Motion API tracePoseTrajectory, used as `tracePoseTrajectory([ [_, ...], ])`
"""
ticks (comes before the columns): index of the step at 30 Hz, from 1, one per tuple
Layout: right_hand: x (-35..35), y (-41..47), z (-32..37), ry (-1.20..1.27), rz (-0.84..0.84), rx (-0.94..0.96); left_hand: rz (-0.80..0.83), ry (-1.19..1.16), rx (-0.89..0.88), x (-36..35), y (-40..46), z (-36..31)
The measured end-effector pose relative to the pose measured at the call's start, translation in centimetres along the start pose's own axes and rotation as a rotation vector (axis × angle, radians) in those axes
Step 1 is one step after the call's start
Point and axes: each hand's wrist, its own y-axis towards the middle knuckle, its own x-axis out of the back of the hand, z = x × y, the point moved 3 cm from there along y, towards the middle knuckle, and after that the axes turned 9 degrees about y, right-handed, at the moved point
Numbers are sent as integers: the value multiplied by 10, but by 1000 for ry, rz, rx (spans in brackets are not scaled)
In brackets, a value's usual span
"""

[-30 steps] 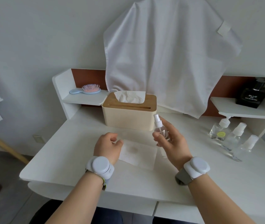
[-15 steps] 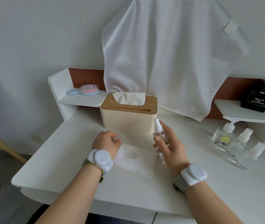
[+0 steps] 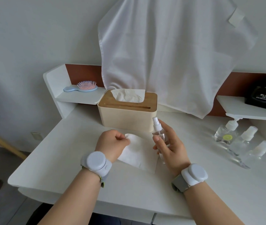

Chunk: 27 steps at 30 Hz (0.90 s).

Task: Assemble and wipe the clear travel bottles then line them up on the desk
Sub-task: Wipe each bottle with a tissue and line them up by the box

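My right hand (image 3: 171,148) grips clear spray bottle (image 3: 159,135) upright above desk (image 3: 64,151) middle, thumb across front, white nozzle up. My left hand (image 3: 112,143) pinches far corner of tissue (image 3: 138,153) lying flat near front edge. Best approach, I judge: bunch tissue, wrap body, turn bottle against it, hold neck firm. Plastic slick, glossy; tissue thin, soft. Three finished bottles (image 3: 241,142) lined toward right edge.

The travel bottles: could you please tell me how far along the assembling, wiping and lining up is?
Done: three capped clear bottles stand in a row on the desk at right. In hand: the right hand holds a spray bottle with its pump on, and the left hand pinches a tissue. Left: wiping it and adding it to the row.
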Motion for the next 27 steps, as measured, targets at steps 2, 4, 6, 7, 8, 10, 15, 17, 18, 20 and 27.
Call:
tracePoseTrajectory([
  [2, -1, 0, -2, -22, 3, 21, -27, -153, -20, 2, -1, -13],
  [4, -1, 0, -4, -53, 6, 38, -45, -282, -36, 4, -3, -23],
  [6, -1, -1, -5, -95, 5, 74, -48, -393, -39, 3, -5, -33],
  [7, 0, -2, -4, -126, -1, 108, -39, -440, -34, 3, -7, -37],
  [8, 0, -2, -3, -157, -9, 151, -22, -483, -24, 1, -9, -41],
  [10, 0, -4, 1, -199, -18, 218, 23, -567, -2, -2, -13, -48],
  [15, -3, -7, 7, -291, -11, 261, 98, -723, 65, -8, -21, -64],
  [17, -2, -8, 8, -318, -21, 271, 69, -727, 53, -8, -23, -67],
  [18, -2, -8, 9, -343, -29, 285, 46, -722, 40, -9, -24, -67],
  [20, -2, -9, 11, -398, -51, 309, 43, -733, 19, -11, -26, -68],
  [27, -5, -13, 13, -440, -113, 307, 24, -773, 1, -17, -33, -63],
])
